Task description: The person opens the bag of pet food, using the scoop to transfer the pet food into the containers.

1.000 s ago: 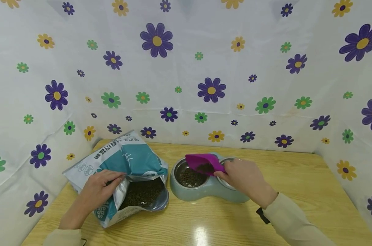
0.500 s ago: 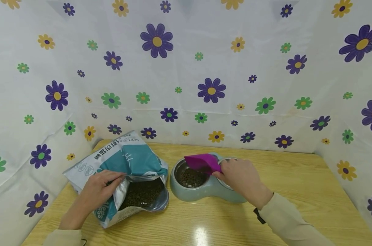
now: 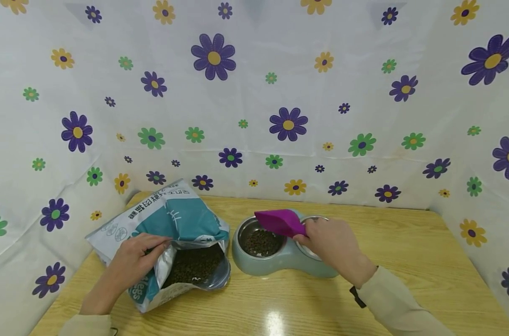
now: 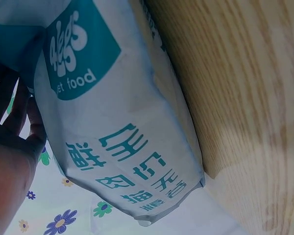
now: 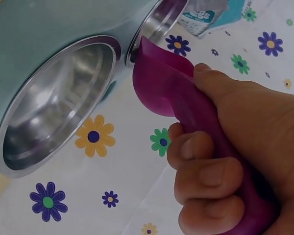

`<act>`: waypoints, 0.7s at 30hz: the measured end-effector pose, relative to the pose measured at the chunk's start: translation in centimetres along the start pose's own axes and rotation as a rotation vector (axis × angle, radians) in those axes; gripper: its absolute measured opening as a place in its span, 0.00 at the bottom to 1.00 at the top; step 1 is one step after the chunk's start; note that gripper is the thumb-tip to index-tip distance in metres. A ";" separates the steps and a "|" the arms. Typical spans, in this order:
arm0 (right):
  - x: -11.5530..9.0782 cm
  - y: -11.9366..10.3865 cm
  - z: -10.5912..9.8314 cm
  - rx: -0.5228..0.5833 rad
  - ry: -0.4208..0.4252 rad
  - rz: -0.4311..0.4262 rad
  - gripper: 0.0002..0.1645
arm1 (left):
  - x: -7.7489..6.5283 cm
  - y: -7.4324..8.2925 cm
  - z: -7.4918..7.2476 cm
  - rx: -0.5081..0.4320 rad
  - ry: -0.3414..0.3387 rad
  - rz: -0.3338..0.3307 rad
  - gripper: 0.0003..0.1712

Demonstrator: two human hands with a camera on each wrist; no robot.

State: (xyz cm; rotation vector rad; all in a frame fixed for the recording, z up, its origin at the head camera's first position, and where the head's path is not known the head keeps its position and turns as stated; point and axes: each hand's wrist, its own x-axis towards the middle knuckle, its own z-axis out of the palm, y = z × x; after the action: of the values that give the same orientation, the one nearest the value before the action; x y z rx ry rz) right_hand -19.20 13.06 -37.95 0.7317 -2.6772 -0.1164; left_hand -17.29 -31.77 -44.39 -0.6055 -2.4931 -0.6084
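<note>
Backdrop: white cloth (image 3: 254, 98), purple, yellow and green flowers. Table (image 3: 406, 242): wood-grain top. Bag (image 3: 195, 214): teal and white, on its side at the left, mouth open towards the person, brown kibble (image 3: 193, 266) visible inside. Left hand (image 3: 130, 261): thumb and fingers pinching the edge of the bag's mouth. Feeder (image 3: 271, 267): pale blue-green, double, just right of the bag; left bowl (image 3: 246, 229) steel, holding kibble; right bowl (image 5: 59, 107) steel, shiny inside. Right hand (image 3: 332, 242): fingers wrapped round the handle of a magenta scoop (image 3: 281, 222), its lip above the left bowl.
</note>
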 end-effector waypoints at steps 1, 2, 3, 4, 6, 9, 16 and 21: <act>-0.1 0.1 0.0 0.028 -0.001 0.009 0.31 | 0.0 0.0 0.0 0.000 -0.001 -0.003 0.14; -0.2 0.2 0.0 0.058 -0.007 0.020 0.31 | 0.0 0.0 0.0 -0.001 -0.001 -0.004 0.14; -0.2 0.3 0.0 0.101 -0.023 0.036 0.30 | 0.0 0.1 0.0 -0.003 -0.001 -0.004 0.14; -0.3 0.5 0.0 0.151 -0.046 0.055 0.30 | 0.0 0.1 0.0 -0.005 0.000 -0.002 0.14; -0.4 0.6 -0.2 0.293 -0.126 0.102 0.31 | 0.0 0.2 0.0 -0.011 0.008 0.008 0.14; -0.5 0.8 -0.6 0.518 -0.260 0.161 0.31 | 0.0 0.3 -0.1 -0.020 0.027 0.028 0.15; -0.7 0.7 -1.9 0.753 -0.429 0.136 0.32 | 0.1 0.3 -0.2 -0.033 0.041 0.043 0.16; -1.0 -0.2 -2.3 0.829 -0.480 0.066 0.31 | 0.1 0.3 -0.1 -0.032 0.037 0.040 0.16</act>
State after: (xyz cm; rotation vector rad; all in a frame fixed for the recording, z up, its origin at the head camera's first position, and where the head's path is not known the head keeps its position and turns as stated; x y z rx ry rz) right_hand -17.51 13.40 -36.17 0.9205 -3.1836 1.0084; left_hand -17.20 -31.60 -44.17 -0.6486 -2.4355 -0.6403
